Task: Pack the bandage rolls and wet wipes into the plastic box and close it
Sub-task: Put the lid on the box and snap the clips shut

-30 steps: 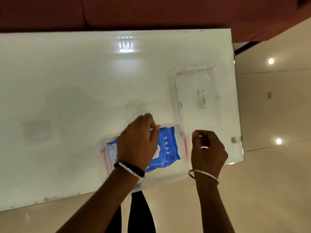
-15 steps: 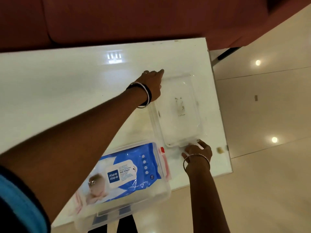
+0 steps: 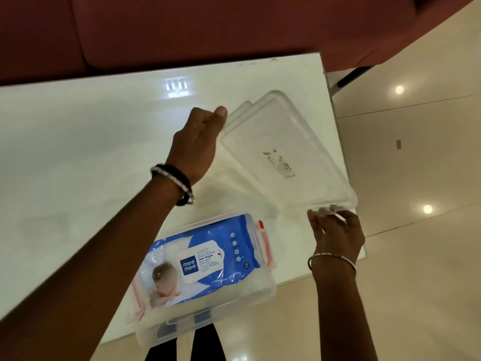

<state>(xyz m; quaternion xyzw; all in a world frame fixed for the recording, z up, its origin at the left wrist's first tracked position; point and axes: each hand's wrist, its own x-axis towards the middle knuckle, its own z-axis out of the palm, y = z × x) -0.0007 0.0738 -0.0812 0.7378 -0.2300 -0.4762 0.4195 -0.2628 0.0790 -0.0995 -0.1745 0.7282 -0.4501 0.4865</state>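
A clear plastic box (image 3: 242,312) with red side latches sits at the near edge of the white table (image 3: 78,157). A blue pack of wet wipes (image 3: 205,259) lies flat inside it. No bandage rolls show; the pack covers the box's inside. The clear lid (image 3: 281,149) is raised off the table and tilted, up and to the right of the box. My left hand (image 3: 197,142) grips the lid's far left edge. My right hand (image 3: 335,230) holds its near right corner.
A dark red sofa (image 3: 208,27) runs along the table's far side. The table's right edge (image 3: 335,126) borders glossy beige floor with light reflections. The box's near part overhangs the table's front edge.
Both hands went from the box to the lid lying on the table, took hold of it and lifted it, tilting it. The camera moved closer to the box.
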